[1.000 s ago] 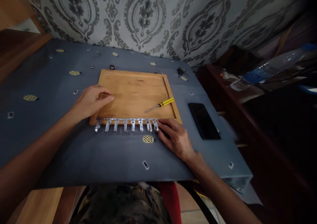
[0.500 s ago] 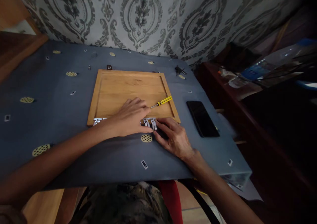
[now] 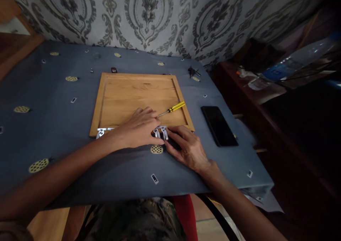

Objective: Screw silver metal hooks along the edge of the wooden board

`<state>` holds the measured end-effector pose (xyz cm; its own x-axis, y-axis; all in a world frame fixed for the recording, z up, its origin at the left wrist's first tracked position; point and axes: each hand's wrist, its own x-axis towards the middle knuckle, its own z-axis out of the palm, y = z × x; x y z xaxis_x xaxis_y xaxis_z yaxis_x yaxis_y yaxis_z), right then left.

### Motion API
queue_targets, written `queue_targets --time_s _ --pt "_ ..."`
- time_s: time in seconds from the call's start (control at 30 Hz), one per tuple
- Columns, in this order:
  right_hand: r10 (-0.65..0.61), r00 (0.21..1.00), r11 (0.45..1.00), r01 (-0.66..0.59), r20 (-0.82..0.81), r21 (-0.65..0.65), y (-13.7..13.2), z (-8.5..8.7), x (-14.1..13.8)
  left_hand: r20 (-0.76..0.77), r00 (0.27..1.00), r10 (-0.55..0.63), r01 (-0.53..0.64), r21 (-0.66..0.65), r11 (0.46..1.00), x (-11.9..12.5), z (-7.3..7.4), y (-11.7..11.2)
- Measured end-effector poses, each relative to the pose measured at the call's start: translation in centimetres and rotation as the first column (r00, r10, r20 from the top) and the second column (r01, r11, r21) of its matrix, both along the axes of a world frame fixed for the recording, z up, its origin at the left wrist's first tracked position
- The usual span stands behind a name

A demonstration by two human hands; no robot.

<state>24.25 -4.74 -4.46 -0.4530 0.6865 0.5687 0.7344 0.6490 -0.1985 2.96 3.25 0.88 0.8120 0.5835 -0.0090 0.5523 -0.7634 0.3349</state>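
Note:
A square wooden board (image 3: 125, 93) with a raised rim lies on the blue-grey tablecloth. Along its near edge sits a metal rail of hooks (image 3: 102, 131), mostly covered by my left hand (image 3: 140, 127), which lies across it with fingers curled down near the tip of a yellow-handled screwdriver (image 3: 173, 108). My right hand (image 3: 186, 146) rests on the cloth at the rail's right end (image 3: 162, 131), its fingertips touching the last hooks. What either hand's fingers grip is hidden.
A black phone (image 3: 218, 125) lies right of the board. Small dark parts (image 3: 193, 71) sit at the cloth's far right corner. A dark side table (image 3: 266, 91) with a plastic bottle (image 3: 295, 65) stands to the right. Patterned wallpaper is behind.
My left hand moved from the board's left near corner rightward across the hook rail, stopping by the screwdriver tip. The right hand stayed at the rail's right end.

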Motion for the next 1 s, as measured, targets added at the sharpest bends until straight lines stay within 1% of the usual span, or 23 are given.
queue_targets --time_s 0.1,0.33,0.47,0.57,0.63,0.73,0.8,0.83,0.87,0.9,0.93,1.0 --pt "0.004 1.0 1.0 -0.004 -0.004 -0.007 0.0 0.0 0.1 -0.011 1.0 -0.001 0.001 -0.02 1.0 0.0 0.1 0.0" --pt "-0.004 1.0 1.0 0.004 -0.001 -0.01 0.0 -0.2 0.2 -0.014 1.0 -0.01 0.01 -0.008 1.0 -0.1 -0.1 0.2" --pt "-0.01 1.0 1.0 0.01 -0.001 -0.008 -0.1 0.0 0.1 0.015 1.0 0.015 -0.015 0.0 1.0 -0.8 0.5 0.7" --pt "-0.025 1.0 1.0 0.025 0.005 -0.011 -0.1 0.1 0.1 0.088 0.995 0.051 -0.052 0.007 0.999 -2.2 1.3 1.3" --pt "-0.034 0.999 0.999 0.034 0.01 -0.017 -0.1 0.0 0.1 0.146 0.985 0.092 -0.092 -0.003 0.996 -3.7 1.7 1.8" --pt "-0.025 1.0 1.0 0.025 0.007 -0.007 -0.1 0.0 0.0 0.219 0.952 0.215 -0.216 -0.017 0.976 -6.6 2.1 3.1" --pt "-0.005 1.0 1.0 0.005 -0.004 0.023 -0.1 0.2 -0.1 0.261 0.916 0.303 -0.306 -0.03 0.951 -9.0 1.9 4.3" --pt "0.009 1.0 0.999 -0.008 -0.01 0.043 -0.1 0.4 0.0 0.278 0.89 0.361 -0.366 -0.032 0.93 -10.4 1.7 4.9" --pt "-0.006 1.0 0.999 0.006 0.011 0.047 -0.1 0.5 0.0 0.296 0.856 0.424 -0.437 -0.022 0.899 -11.8 1.4 5.6" --pt "-0.013 0.999 0.999 0.011 0.039 0.053 0.0 0.6 0.2 0.3 0.81 0.503 -0.522 -0.019 0.852 -13.4 1.1 6.3" --pt "-0.017 0.998 0.998 0.012 0.066 0.066 0.2 0.6 0.4 0.303 0.745 0.595 -0.618 -0.022 0.786 -15.1 0.7 7.1" --pt "-0.003 0.994 0.99 -0.012 0.109 0.142 0.8 0.0 1.0 0.297 0.665 0.685 -0.725 0.037 0.688 -18.7 0.0 8.7"
